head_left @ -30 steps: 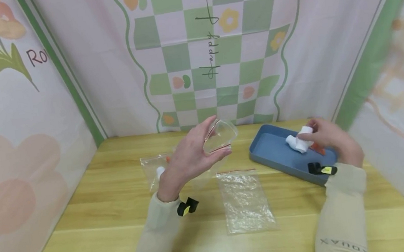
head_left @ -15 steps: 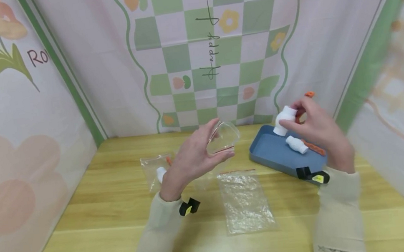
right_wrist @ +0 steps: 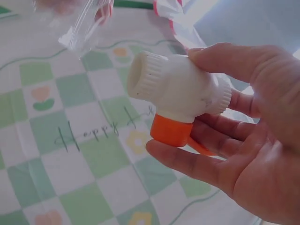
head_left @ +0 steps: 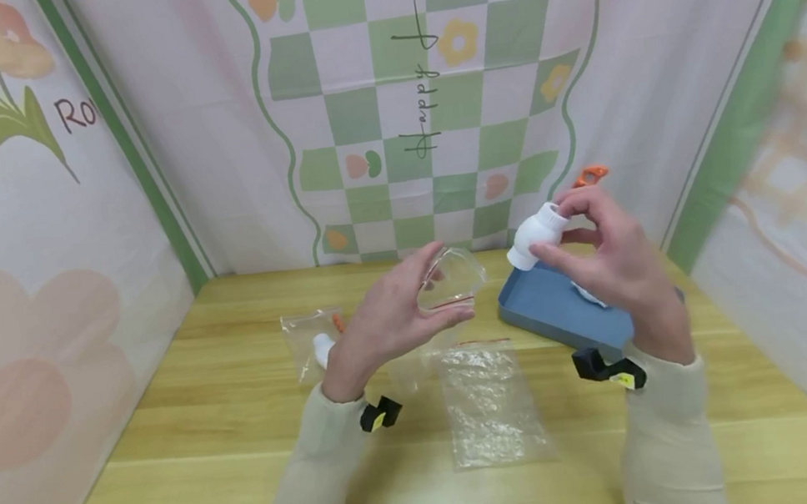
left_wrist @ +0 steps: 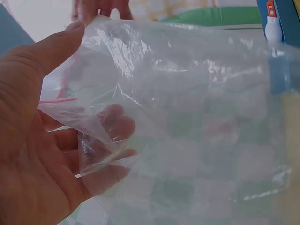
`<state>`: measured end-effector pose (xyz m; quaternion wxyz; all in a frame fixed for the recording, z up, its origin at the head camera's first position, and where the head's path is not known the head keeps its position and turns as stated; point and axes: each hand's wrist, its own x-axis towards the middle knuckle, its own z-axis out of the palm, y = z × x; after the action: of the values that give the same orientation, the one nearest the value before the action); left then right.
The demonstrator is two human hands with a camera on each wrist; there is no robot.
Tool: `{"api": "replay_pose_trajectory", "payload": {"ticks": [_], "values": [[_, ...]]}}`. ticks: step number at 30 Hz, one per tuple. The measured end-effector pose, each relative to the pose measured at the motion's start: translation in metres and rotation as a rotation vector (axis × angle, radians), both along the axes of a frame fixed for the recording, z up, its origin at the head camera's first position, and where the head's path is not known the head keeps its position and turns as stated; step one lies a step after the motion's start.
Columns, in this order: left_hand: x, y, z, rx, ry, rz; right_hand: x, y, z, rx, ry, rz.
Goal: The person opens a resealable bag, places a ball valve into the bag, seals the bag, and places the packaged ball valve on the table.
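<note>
One valve (right_wrist: 183,86), orange handle (right_wrist: 171,131) partly hidden by right hand (right_wrist: 269,126).

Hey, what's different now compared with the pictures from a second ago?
The right hand has lifted the orange-handled white fitting up from the blue tray and leftward, nearer the open clear bag. Nothing was let go. The left hand still holds that bag, shifted only slightly right. The second fitting stayed in the tray, and the flat bag stayed on the table.
</note>
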<state>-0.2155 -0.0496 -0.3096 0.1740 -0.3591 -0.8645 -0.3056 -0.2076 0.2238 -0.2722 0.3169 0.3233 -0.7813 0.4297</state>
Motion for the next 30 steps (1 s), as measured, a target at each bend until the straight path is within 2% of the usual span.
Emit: {"api": "replay_pose_trajectory", "payload": {"ticks": [7,10,22,25,30], "values": [[0.002,0.0,0.0,0.011,-0.038,-0.026,0.008,-0.018,0.002,-0.019,0.09,0.182],[0.002,0.0,0.0,0.025,-0.029,-0.054,0.011,-0.027,0.001,-0.007,0.111,0.239],[0.002,0.001,0.001,0.097,0.082,-0.156,0.017,-0.056,-0.004,0.034,0.132,0.365],[0.002,0.001,0.001,0.113,0.081,-0.173,0.017,-0.059,-0.005,0.061,0.139,0.388],[0.002,0.0,0.002,0.11,0.074,-0.198,0.017,-0.063,-0.005,0.126,0.178,0.374]]}}
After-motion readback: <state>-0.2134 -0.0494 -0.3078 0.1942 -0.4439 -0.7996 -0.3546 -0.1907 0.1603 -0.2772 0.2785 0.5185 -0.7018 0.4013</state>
